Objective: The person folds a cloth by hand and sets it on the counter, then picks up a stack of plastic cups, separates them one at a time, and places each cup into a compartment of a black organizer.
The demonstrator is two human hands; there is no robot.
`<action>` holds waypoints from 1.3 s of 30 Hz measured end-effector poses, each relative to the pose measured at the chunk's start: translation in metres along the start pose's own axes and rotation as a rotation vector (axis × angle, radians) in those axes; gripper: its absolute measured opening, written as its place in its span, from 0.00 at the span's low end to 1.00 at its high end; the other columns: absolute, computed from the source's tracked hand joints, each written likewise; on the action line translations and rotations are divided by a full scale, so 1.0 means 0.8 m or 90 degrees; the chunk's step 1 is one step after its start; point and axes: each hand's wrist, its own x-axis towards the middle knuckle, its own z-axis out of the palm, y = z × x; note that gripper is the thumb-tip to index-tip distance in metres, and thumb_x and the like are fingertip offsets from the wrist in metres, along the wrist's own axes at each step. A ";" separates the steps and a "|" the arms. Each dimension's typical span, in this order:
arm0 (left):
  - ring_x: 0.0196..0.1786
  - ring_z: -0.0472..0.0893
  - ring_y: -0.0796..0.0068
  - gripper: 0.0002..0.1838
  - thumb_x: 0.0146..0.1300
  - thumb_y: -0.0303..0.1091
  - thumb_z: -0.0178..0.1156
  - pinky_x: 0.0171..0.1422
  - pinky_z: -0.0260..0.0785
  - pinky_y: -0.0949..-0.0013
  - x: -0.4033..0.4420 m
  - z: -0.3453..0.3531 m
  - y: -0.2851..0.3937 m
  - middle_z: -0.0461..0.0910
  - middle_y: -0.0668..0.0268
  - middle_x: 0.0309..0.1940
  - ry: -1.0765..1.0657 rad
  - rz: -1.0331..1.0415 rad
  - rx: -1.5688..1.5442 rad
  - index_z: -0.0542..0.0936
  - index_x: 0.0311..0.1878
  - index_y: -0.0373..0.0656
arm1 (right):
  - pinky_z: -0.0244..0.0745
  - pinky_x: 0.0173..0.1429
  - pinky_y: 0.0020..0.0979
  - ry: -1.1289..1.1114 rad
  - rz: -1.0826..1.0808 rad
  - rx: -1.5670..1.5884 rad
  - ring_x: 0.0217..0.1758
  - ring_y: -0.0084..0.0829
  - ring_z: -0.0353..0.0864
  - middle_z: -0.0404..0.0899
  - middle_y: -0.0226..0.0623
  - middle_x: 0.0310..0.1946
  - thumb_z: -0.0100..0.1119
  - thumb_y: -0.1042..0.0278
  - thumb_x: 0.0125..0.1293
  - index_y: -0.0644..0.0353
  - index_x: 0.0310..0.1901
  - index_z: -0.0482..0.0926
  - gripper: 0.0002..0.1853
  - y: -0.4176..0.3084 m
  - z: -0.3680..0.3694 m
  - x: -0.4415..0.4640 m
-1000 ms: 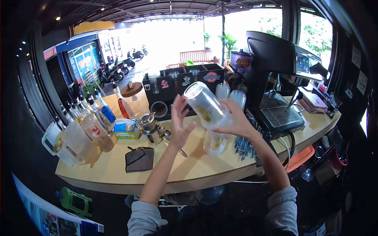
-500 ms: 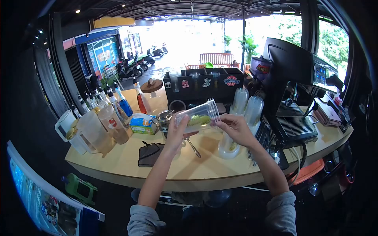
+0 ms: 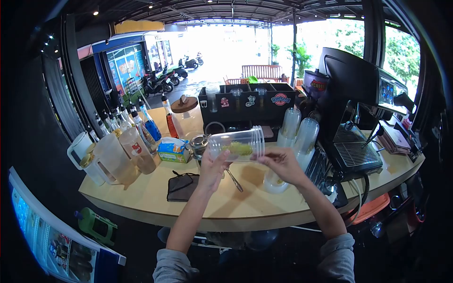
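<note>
A short nested stack of clear plastic cups with a green print lies sideways in the air over the counter, its rims to the right. My left hand is wrapped round the base end from below. At the rims, my right hand is closed, with thumb and fingertips pinching the edge. Just behind the right hand stand tall upside-down stacks of clear cups. Below the held cups, a metal spoon-like handle lies on the counter, its other end hidden by my left hand.
On the wooden counter stand pitchers, syrup bottles, a tissue pack, a metal pot and a dark cloth-like pouch. A black organizer is behind; an espresso machine stands right.
The cup stack has turned from tilted up at the right to nearly level, and its rim end has come down slightly. Both hands still hold it.
</note>
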 end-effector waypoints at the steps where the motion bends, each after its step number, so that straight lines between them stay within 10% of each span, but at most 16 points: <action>1: 0.50 0.78 0.77 0.23 0.61 0.32 0.63 0.47 0.75 0.74 0.002 0.001 -0.003 0.75 0.65 0.51 0.006 -0.011 -0.073 0.69 0.59 0.42 | 0.77 0.52 0.27 -0.034 0.022 -0.042 0.44 0.25 0.82 0.83 0.38 0.40 0.58 0.73 0.66 0.67 0.49 0.80 0.12 -0.005 0.005 -0.001; 7: 0.56 0.75 0.72 0.29 0.57 0.26 0.66 0.57 0.71 0.69 0.024 -0.001 0.028 0.74 0.63 0.52 0.008 0.133 0.044 0.65 0.60 0.41 | 0.77 0.45 0.26 0.119 -0.027 -0.346 0.39 0.24 0.80 0.77 0.32 0.37 0.75 0.68 0.49 0.62 0.45 0.75 0.23 -0.017 0.006 0.016; 13: 0.57 0.75 0.63 0.44 0.36 0.33 0.78 0.63 0.67 0.62 0.070 0.007 0.052 0.73 0.57 0.52 -0.039 0.317 0.528 0.66 0.58 0.40 | 0.77 0.46 0.33 0.068 -0.207 -0.471 0.48 0.32 0.76 0.69 0.37 0.50 0.72 0.61 0.49 0.52 0.58 0.69 0.33 -0.054 0.027 0.082; 20: 0.62 0.69 0.56 0.43 0.41 0.36 0.75 0.68 0.61 0.59 0.158 -0.004 0.075 0.68 0.53 0.58 -0.103 0.471 0.634 0.64 0.61 0.39 | 0.74 0.53 0.40 0.066 -0.221 -0.583 0.54 0.43 0.75 0.69 0.40 0.54 0.69 0.59 0.51 0.53 0.58 0.70 0.32 -0.032 -0.001 0.189; 30: 0.66 0.66 0.49 0.34 0.58 0.41 0.63 0.70 0.57 0.57 0.296 -0.084 0.025 0.68 0.48 0.61 -0.200 0.272 0.846 0.63 0.64 0.36 | 0.66 0.64 0.41 0.174 -0.256 -0.588 0.59 0.45 0.71 0.73 0.47 0.52 0.72 0.62 0.47 0.57 0.60 0.70 0.36 0.088 -0.105 0.380; 39: 0.67 0.67 0.56 0.34 0.60 0.44 0.58 0.73 0.50 0.51 0.325 -0.103 -0.007 0.68 0.49 0.63 -0.255 0.280 1.054 0.63 0.65 0.34 | 0.72 0.59 0.37 -0.078 0.018 -0.672 0.53 0.44 0.79 0.80 0.50 0.47 0.75 0.53 0.37 0.56 0.54 0.78 0.38 0.147 -0.119 0.441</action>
